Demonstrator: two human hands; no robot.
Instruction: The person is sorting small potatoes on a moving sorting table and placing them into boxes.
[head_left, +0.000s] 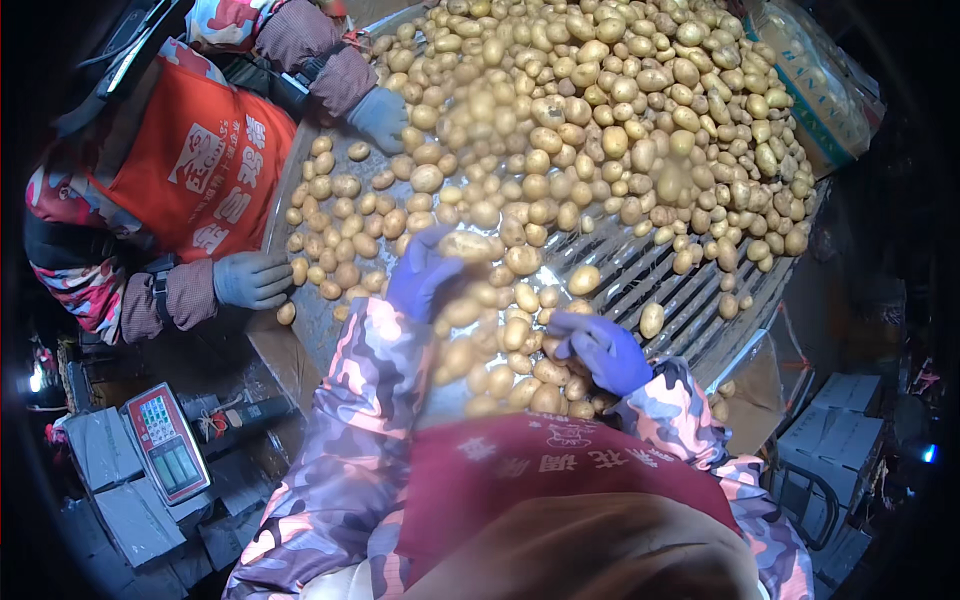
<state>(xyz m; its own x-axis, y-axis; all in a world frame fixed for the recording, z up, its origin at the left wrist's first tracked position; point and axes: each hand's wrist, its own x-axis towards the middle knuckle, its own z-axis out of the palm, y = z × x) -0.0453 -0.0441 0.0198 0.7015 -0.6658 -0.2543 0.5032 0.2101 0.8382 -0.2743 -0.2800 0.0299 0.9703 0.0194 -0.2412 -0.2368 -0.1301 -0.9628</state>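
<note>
My left hand (424, 274), in a purple glove, has its thumb and fingers around one end of a long potato (466, 246). To the right, my right hand (604, 352), gloved the same way, reaches over the near potatoes with its fingers bent. A potato (553, 346) lies partly under those fingers; whether they grip it is hidden. Loose potatoes (516, 334) lie between my hands and in front of my dark red apron (555, 480). Some of them look blurred.
A big potato heap (622, 97) covers the far side of the slatted sorting table (622, 259). At left, a co-worker in a red apron (202, 157) has grey-gloved hands (253, 280) at the table. A cardboard box (814, 90), scale (166, 442) and stacked boxes (829, 442) surround it.
</note>
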